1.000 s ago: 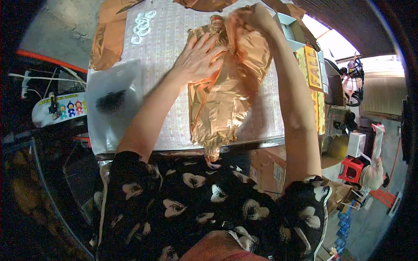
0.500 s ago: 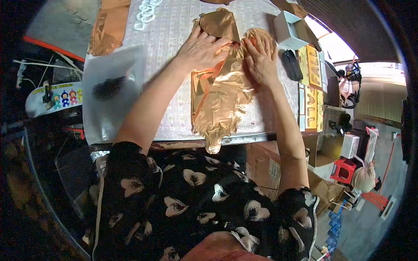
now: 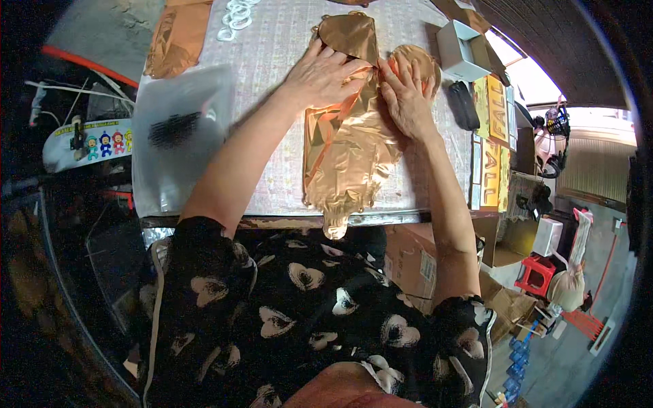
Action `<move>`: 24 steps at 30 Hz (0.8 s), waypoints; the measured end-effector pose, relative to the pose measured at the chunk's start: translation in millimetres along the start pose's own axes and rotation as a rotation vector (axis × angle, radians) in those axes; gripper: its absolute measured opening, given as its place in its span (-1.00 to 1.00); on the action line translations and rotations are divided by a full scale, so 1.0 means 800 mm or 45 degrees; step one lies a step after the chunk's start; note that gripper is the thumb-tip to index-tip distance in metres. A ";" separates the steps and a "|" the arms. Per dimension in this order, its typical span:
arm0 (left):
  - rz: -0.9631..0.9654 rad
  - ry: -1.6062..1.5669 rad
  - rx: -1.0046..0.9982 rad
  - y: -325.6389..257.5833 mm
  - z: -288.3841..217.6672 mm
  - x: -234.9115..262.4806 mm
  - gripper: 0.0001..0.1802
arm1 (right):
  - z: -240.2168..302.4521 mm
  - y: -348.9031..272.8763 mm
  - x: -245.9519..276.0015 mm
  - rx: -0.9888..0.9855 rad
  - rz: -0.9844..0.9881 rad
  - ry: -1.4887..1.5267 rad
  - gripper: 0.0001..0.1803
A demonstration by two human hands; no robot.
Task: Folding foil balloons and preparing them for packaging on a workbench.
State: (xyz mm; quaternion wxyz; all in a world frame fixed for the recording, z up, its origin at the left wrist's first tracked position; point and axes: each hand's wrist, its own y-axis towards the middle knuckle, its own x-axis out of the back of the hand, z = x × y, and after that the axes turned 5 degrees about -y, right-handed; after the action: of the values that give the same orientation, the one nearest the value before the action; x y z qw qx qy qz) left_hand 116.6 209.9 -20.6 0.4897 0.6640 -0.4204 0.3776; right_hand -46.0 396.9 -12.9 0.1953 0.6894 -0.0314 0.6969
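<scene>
A deflated copper-coloured foil balloon [image 3: 350,163] lies flat and partly folded on the cloth-covered table in front of me, its narrow tab hanging over the near edge. My left hand [image 3: 326,78] rests on the upper left of the foil, fingers stretched out. My right hand [image 3: 410,95] lies on the right side with its fingers spread, over a rounded lobe. Both hands press on the foil, and neither grips it. The tip of my left hand's fingers comes close to the fold in the middle.
To the left are a clear plastic bag [image 3: 180,146], another copper foil piece [image 3: 178,37] and white rings [image 3: 236,19]. On the right stand an open white box [image 3: 462,54], a dark object [image 3: 464,105] and yellow printed packs [image 3: 491,173]. The table's front edge [image 3: 272,222] runs before me.
The whole view has shifted slightly. Both hands stay on the foil in nearly the same places, with the right fingers a little more spread.
</scene>
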 end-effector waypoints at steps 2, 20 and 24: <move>-0.030 0.002 -0.012 0.000 0.000 -0.001 -0.46 | 0.000 0.000 -0.002 0.010 0.001 -0.019 -0.42; -0.016 0.014 0.002 0.005 -0.004 0.006 -0.44 | -0.009 0.003 -0.005 -0.006 0.083 0.130 -0.43; 0.182 -0.003 0.105 0.006 -0.007 0.012 -0.42 | -0.011 0.004 -0.008 -0.024 0.044 0.037 -0.43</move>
State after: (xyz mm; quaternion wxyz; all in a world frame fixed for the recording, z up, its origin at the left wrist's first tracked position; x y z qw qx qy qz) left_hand 114.9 212.8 -9.2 0.4331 0.6525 -0.4513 0.4278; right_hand -55.9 395.4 -18.9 0.1901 0.6767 -0.0470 0.7097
